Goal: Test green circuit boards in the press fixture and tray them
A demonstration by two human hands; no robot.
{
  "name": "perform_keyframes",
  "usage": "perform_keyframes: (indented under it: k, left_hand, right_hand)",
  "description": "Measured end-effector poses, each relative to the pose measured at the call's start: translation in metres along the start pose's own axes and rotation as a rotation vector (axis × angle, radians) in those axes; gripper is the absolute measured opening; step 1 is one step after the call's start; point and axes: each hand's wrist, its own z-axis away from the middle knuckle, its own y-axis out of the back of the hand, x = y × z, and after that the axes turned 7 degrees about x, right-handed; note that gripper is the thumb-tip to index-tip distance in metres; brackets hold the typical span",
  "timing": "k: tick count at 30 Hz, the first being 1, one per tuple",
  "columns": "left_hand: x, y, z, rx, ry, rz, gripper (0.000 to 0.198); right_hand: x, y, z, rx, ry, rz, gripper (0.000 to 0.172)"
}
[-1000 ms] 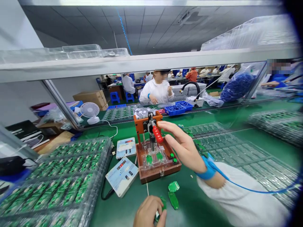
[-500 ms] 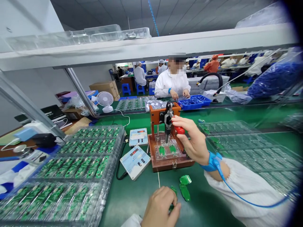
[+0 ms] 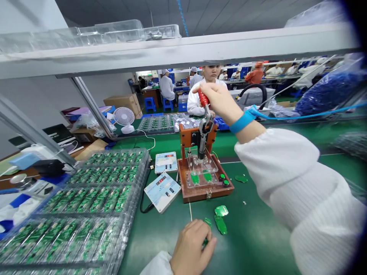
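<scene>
Up high, the right hand point(image 3: 222, 100) grips the red handle point(image 3: 203, 98)

That hand is clenched round the handle at the top of the lever point(image 3: 202, 131). The lever stands nearly upright, its long line running down from the fist to the brown press point(image 3: 205, 193) on the green table point(image 3: 258, 236). Two green boards point(image 3: 195, 178) sit side by side under the clear plate of the press, below the raised hand. The left hand point(image 3: 190, 246) is the low one, resting at the near edge of the table just in front of the press. Its fingers are curled over a small board point(image 3: 205, 241), of which only a green edge shows. Two loose boards point(image 3: 221, 211) lie between the left hand and the press. A blue wrist strap point(image 3: 242, 121) circles the right wrist, and stacked trays point(image 3: 94, 198) of boards fill the left side
</scene>
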Motion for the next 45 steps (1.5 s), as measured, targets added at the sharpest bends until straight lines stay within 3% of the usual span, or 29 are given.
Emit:
perform_keyframes:
  k: [4, 8, 10, 13, 16, 22, 29, 32, 37, 42, 45]
  left_hand:
    - [-0.001, 0.0, 0.0, -0.013, 0.006, 0.02, 0.015]
    - [0.001, 0.001, 0.0, 0.012, 0.016, 0.075, 0.015]
    - [0.005, 0.005, -0.004, 0.06, 0.026, 0.092, 0.013]
    - [0.01, 0.016, -0.018, 0.187, 0.016, 0.013, 0.008]
    - [0.006, 0.03, -0.045, 0.312, 0.025, -0.166, 0.013]
    - [-0.024, 0.031, -0.101, 0.274, 0.109, -0.48, 0.031]
    - [-0.035, 0.014, -0.112, 0.293, 0.106, -0.545, 0.032]
    - [-0.034, 0.019, -0.11, 0.367, 0.143, -0.416, 0.033]
    - [-0.023, 0.023, -0.085, 0.534, 0.367, -0.164, 0.044]
    - [-0.02, 0.007, -0.057, 0.483, 0.479, 0.078, 0.056]
    - [-0.026, 0.002, -0.05, 0.42, 0.48, 0.035, 0.051]
  right_hand:
    - [0.031, 0.007, 0.021, -0.004, -0.019, 0.19, 0.032]
    - [0.062, 0.029, 0.092, 0.17, 0.034, 0.209, 0.032]
    - [0.079, 0.036, 0.136, 0.214, -0.083, 0.191, 0.036]
    - [0.099, 0.033, 0.198, 0.112, -0.176, 0.234, 0.031]
    - [0.106, 0.02, 0.236, -0.018, -0.155, 0.258, 0.026]
    - [0.102, 0.006, 0.246, -0.192, -0.111, 0.284, 0.026]
    - [0.1, 0.004, 0.234, -0.189, -0.175, 0.172, 0.019]
    - [0.095, 0.01, 0.237, -0.139, -0.277, 0.058, 0.019]
    - [0.078, 0.024, 0.266, -0.046, -0.452, -0.128, 0.025]
    - [0.065, 0.016, 0.295, -0.076, -0.617, -0.438, 0.024]
    - [0.068, 0.008, 0.3, -0.101, -0.693, -0.547, 0.03]
